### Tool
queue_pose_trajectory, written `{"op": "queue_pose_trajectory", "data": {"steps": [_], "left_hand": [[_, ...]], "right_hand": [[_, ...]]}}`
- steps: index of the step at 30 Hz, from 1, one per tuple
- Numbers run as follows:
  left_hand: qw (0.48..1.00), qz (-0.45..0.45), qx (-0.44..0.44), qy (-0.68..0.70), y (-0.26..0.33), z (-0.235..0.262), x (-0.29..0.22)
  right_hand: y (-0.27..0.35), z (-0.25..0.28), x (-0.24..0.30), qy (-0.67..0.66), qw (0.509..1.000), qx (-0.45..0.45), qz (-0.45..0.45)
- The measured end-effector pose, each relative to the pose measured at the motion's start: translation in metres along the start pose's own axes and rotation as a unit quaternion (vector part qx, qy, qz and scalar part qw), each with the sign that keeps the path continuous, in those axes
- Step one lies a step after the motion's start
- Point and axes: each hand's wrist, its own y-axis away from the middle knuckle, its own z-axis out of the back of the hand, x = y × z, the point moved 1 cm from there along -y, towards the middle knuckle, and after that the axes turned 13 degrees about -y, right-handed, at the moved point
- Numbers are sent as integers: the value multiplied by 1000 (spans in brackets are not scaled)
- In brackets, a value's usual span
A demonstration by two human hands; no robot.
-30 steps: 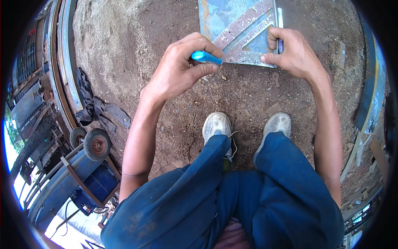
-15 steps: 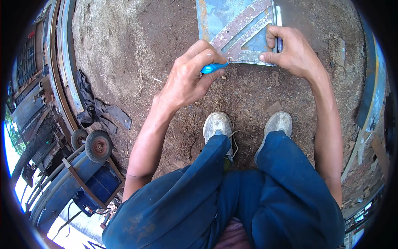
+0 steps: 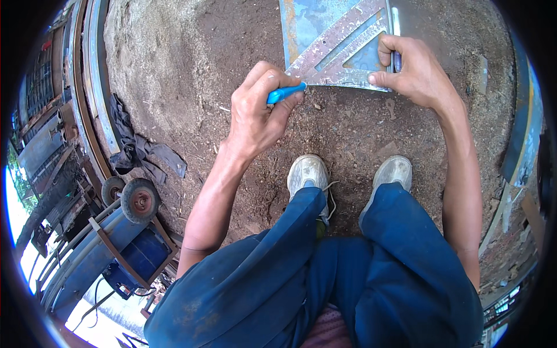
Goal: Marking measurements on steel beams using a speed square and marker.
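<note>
Moved: left hand [image 3: 258, 110] and blue pen [image 3: 284, 94], pen tip now farther left along the near edge of the metal sheet [image 3: 304, 23] than half a second earlier. Unchanged: right hand [image 3: 418, 72], gripping the sheet's near right corner.

Left hand: closed on the pen, thumb against fingers. Pen tip: at the left end of the triangular square [image 3: 333, 42]; contact cannot be told.

Square: worn metal, flat on the blue-grey sheet, base along the near edge, right corner under the right thumb.

Edges and room: sheet cut off by the upper frame; soil [image 3: 214, 35] extends leftward, and nearer, toward two pale shoes [image 3: 307, 172].
</note>
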Motion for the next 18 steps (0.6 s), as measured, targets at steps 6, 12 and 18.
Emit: {"op": "queue_pose_trajectory", "data": {"steps": [6,12,18], "left_hand": [[999,24,-14,-38,10,13,8],[992,88,-8,-85,24,33,32],[981,172,54,-66,25,46,36]], "right_hand": [[0,1,2,-1,1000,7,-12],[1,0,-2,-14,1000,9,-11],[0,7,11,5,1000,22,-18]]}}
